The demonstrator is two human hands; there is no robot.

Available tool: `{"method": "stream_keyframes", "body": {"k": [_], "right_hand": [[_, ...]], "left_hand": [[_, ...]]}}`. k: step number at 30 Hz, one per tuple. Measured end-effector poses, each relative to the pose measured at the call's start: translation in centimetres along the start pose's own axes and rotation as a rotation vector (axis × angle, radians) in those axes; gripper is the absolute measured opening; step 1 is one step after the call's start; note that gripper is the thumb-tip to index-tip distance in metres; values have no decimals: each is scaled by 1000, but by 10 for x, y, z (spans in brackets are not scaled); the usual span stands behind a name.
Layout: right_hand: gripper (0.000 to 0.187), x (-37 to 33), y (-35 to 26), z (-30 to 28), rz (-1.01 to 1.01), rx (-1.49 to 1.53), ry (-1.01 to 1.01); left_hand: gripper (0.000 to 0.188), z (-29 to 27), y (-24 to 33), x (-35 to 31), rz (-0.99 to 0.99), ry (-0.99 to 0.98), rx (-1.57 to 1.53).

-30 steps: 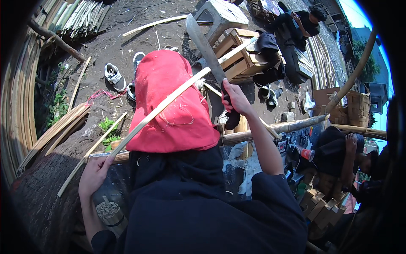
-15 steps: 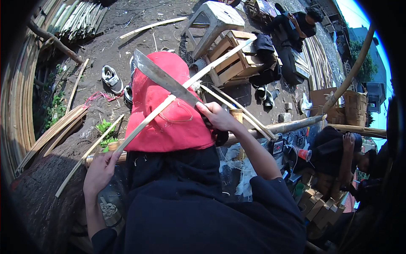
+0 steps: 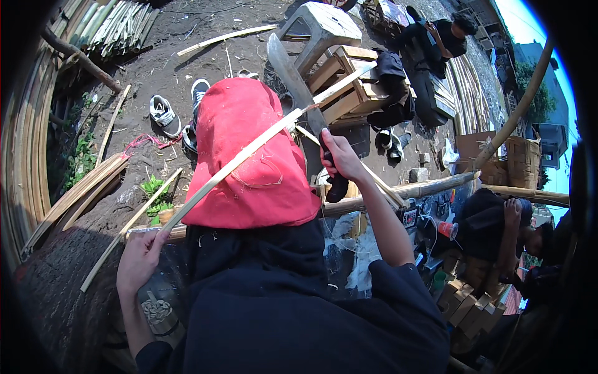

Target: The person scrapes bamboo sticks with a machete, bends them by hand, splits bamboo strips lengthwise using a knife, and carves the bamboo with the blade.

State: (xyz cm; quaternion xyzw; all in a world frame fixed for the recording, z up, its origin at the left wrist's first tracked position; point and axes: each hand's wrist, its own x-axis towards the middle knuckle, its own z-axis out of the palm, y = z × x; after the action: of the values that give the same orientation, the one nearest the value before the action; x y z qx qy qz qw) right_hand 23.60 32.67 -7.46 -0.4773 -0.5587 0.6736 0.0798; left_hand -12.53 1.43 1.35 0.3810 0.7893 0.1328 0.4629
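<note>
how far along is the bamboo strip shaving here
Done: finished-looking slats lie stacked on the ground at the left, and more strips lie scattered about. In hand: the left hand holds the near end of a long bamboo strip, while the right hand grips a big knife whose blade meets the strip near its far part. Left: how much of this strip remains to be worked cannot be told.
</note>
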Motion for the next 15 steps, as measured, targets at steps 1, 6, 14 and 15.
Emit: {"method": "stream_keyframes", "body": {"k": [1, 6, 14, 15], "right_hand": [[61, 2, 0, -8, 23, -25, 30], [63, 22, -12, -44, 30, 77, 204], [62, 11, -5, -16, 21, 18, -30], [64, 17, -8, -29, 59, 60, 89]], "left_hand": [[47, -1, 3, -5, 17, 11, 55], [45, 0, 12, 0, 106, 91, 166], [44, -5, -4, -6, 126, 73, 225], [44, -10, 2, -7, 42, 40, 178]]}}
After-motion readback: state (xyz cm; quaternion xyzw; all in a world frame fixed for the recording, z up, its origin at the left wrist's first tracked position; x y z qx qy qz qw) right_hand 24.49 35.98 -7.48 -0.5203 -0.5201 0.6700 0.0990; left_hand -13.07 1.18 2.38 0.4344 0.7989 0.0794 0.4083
